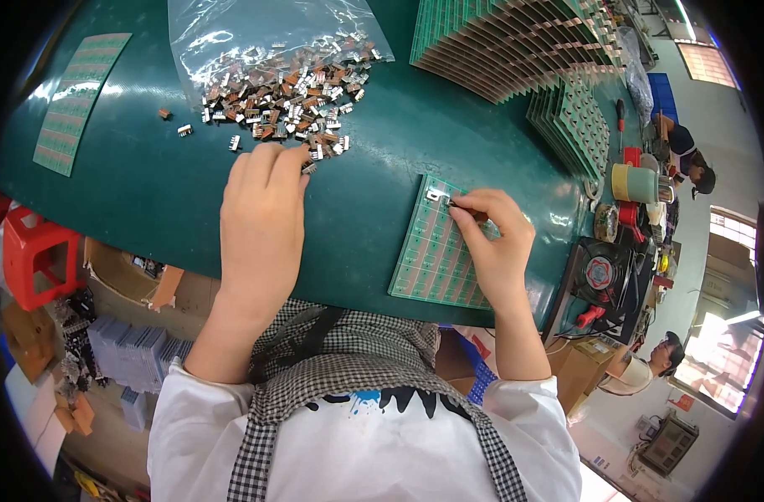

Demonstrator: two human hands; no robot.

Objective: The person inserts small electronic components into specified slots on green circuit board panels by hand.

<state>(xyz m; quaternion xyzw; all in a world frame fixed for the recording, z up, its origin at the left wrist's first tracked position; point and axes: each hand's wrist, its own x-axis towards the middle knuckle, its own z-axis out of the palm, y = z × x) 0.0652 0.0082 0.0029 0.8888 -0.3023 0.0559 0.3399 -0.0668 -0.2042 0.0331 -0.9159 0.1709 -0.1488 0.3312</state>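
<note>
A heap of small slide switches (294, 96), silver and brown, spills from a clear plastic bag (265, 25) on the green table. My left hand (265, 197) reaches to the heap's near edge, its fingers closed around a slide switch (309, 168) at the fingertips. To the right lies a green circuit board panel (424, 259) divided into many small sections. My right hand (495, 238) pinches a small dark part, seemingly a slide switch, against the panel's upper edge; the fingers mostly hide it. Beside those fingertips, a silver piece (436, 196) sits on the panel.
Tall stacks of circuit board panels (516, 50) stand at the back right, with further boards (570, 125) beside them. Another panel (81, 105) lies far left. Loose switches (184, 130) dot the table. A red stool (39, 255) stands left; a black fan (599, 272) sits right. Two people are beyond.
</note>
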